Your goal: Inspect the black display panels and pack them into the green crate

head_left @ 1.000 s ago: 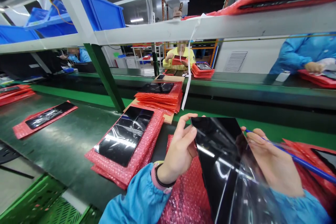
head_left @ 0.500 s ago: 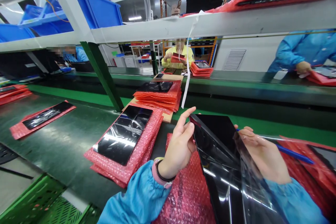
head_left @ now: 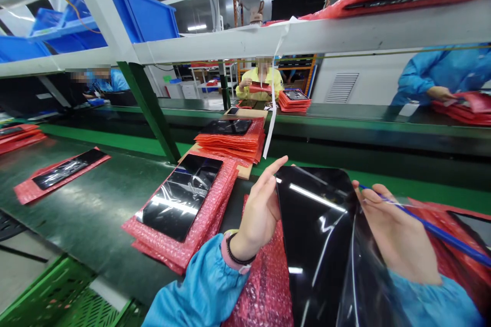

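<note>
A glossy black panel is held up before me, over a red bubble-wrap sleeve. My left hand grips its left edge, fingers stretched along it. My right hand is at the panel's right side, closed on a blue pen and touching a clear film that lies partly peeled over the panel. To the left, another black panel rests on a pile of red bubble-wrap sleeves.
A stack of red sleeves with a panel on top sits behind. A single wrapped panel lies on the green belt at left. Other workers sit across the line under a shelf with blue bins. A green crate sits below.
The panel has tilted in my hands, its reflections shifting. My right hand moved slightly right and the pen swung lower. Both hands keep their hold.
</note>
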Demonstrator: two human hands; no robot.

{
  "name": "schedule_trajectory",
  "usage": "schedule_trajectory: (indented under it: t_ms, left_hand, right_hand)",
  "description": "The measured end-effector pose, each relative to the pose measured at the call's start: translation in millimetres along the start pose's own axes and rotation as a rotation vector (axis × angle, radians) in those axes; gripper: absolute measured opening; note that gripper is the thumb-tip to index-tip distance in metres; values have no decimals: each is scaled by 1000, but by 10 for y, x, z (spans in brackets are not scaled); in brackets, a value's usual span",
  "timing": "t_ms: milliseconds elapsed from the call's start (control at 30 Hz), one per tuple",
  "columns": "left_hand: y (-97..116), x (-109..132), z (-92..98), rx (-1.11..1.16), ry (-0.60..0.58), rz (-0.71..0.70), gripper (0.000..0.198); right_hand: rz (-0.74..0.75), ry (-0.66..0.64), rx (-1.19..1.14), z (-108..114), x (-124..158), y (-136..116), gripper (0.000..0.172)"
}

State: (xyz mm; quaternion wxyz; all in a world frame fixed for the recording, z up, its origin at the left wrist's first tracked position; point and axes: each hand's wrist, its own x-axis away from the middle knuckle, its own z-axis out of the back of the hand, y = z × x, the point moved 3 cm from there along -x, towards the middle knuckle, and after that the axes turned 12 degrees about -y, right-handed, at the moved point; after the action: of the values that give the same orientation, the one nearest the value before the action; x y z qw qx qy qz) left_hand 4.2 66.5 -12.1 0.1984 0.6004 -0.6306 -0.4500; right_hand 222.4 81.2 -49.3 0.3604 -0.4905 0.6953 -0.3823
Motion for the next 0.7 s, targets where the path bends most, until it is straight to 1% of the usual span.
schedule_trajectory:
  t_ms: [67, 167, 233, 333, 400, 433, 500, 600, 667, 700]
  left_hand:
    - [14, 15, -11, -1, -9, -21, 37]
    - [36, 38, -37, 31, -38, -49, 35]
    - [44, 46, -54, 46, -58, -53, 35]
    - [50, 44, -47, -19, -44, -85, 34]
    - [48, 42, -24, -87, -18, -115, 35]
    - [37, 42, -12, -106, -15, -109, 36]
    - [-5, 46, 5, -111, -51, -48, 42]
    - [-101, 73, 38, -105, -123, 64, 67]
    - [-180, 102, 103, -150, -93, 100, 76]
    - [-225, 119, 152, -182, -53, 112, 75]
  right_hand:
    - [-31, 10, -36, -14, 50, -19, 28]
    - [-8, -22, -38, -84, 122, -86, 31]
    - [8, -47, -10, -142, 161, -124, 36]
    - [70, -43, 52, -198, 193, -160, 46]
    - [141, -75, 75, -214, 198, -167, 50]
    - [170, -104, 79, -214, 198, -162, 51]
    - [187, -168, 92, -197, 204, -129, 53]
    - [120, -202, 126, -133, 244, -13, 51]
    - [78, -211, 162, -84, 288, 103, 47]
    - [75, -217, 190, -57, 307, 170, 44]
